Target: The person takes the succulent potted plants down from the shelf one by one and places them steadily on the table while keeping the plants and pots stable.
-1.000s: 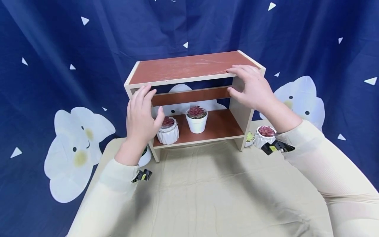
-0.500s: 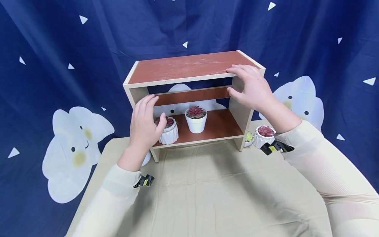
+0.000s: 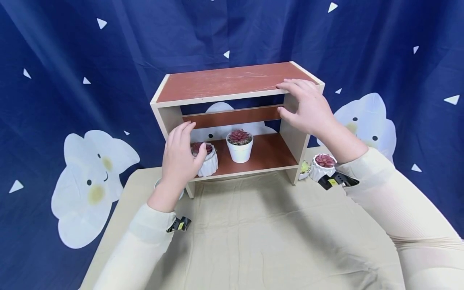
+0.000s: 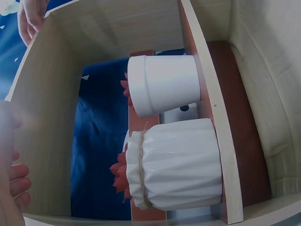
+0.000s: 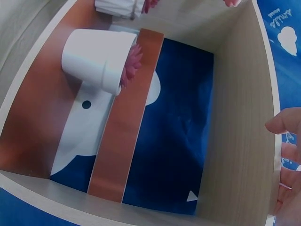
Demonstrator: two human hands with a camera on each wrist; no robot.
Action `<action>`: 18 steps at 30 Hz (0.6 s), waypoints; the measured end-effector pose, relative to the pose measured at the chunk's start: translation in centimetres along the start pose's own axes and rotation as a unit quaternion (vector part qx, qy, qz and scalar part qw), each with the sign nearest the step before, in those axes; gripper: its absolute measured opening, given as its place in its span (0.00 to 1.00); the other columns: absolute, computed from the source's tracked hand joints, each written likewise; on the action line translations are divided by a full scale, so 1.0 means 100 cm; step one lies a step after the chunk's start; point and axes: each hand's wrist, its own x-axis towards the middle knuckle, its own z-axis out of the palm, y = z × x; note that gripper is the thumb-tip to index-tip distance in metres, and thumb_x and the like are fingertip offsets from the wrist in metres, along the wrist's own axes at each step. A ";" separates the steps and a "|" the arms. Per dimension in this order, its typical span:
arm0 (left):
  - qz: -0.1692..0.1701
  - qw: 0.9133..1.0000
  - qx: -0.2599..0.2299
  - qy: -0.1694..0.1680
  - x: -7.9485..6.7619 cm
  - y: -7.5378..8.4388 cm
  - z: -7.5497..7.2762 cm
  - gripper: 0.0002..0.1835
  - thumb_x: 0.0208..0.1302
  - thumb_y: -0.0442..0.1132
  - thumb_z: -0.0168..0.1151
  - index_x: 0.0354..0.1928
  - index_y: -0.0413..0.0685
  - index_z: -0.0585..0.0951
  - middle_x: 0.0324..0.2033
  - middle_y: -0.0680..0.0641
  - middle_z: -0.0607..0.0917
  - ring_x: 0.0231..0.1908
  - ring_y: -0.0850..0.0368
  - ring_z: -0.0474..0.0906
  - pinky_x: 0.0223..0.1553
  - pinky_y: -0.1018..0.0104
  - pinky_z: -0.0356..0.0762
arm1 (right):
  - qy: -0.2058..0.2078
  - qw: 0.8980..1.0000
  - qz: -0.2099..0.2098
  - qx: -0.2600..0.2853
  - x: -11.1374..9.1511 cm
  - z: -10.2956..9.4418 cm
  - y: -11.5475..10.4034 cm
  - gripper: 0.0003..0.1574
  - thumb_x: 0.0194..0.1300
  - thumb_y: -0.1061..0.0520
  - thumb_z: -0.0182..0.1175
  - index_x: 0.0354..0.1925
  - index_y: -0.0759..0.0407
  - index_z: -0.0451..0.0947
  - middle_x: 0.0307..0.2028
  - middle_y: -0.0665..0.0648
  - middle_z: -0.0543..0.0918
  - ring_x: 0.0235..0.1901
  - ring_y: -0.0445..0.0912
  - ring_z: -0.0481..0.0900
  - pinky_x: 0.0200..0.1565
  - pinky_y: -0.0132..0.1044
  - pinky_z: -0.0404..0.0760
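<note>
My left hand (image 3: 181, 157) is in front of the left end of a small shelf (image 3: 217, 86) with red-brown boards, thumb and fingers spread, holding nothing. Its thumb overlaps a ribbed white pot (image 3: 208, 167) with a red succulent on the lower board. The left wrist view shows twine round this pot (image 4: 181, 165) and loosely bent fingers (image 4: 19, 186) beside the top board. My right hand (image 3: 309, 104) rests its relaxed fingers over the top board's front right edge, thumb apart below. Between the hands stands a smooth white pot (image 3: 240, 153) with another red succulent.
Outside the shelf's right side stand a ribbed white pot (image 3: 320, 171) with a red succulent and a small pot with a yellow-green plant (image 3: 305, 167). A white pot (image 3: 181, 194) is mostly hidden behind my left wrist. Beige cloth (image 3: 246, 233) covers the table before a blue curtain (image 3: 195, 36).
My left hand has come down and slightly right from the shelf's upper left corner toward the left pot. The right hand stays at the top board's edge.
</note>
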 end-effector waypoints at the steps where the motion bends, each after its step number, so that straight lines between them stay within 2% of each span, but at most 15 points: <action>1: -0.004 1.000 0.001 -0.004 -0.001 0.000 0.001 0.32 0.62 0.47 0.58 0.67 0.39 0.71 0.64 0.39 0.74 0.65 0.41 0.67 0.65 0.45 0.65 | 0.000 1.000 0.000 0.000 0.000 0.000 0.000 0.36 0.64 0.52 0.64 0.69 0.54 0.70 0.72 0.60 0.67 0.72 0.56 0.59 0.70 0.55 0.60; 8: -0.025 1.000 -0.001 -0.018 -0.006 -0.001 0.005 0.34 0.62 0.48 0.60 0.67 0.38 0.70 0.65 0.38 0.73 0.65 0.41 0.66 0.66 0.46 0.64 | 0.000 1.000 -0.002 0.002 0.001 0.001 -0.001 0.36 0.64 0.52 0.64 0.69 0.54 0.70 0.71 0.60 0.67 0.72 0.56 0.59 0.71 0.54 0.58; 18: -0.030 0.999 0.014 -0.027 -0.012 -0.006 0.013 0.34 0.62 0.48 0.60 0.67 0.36 0.69 0.64 0.36 0.73 0.65 0.39 0.67 0.67 0.48 0.63 | 0.004 1.000 -0.004 0.003 0.002 0.004 0.000 0.36 0.64 0.52 0.63 0.69 0.55 0.70 0.71 0.60 0.68 0.72 0.57 0.59 0.71 0.54 0.58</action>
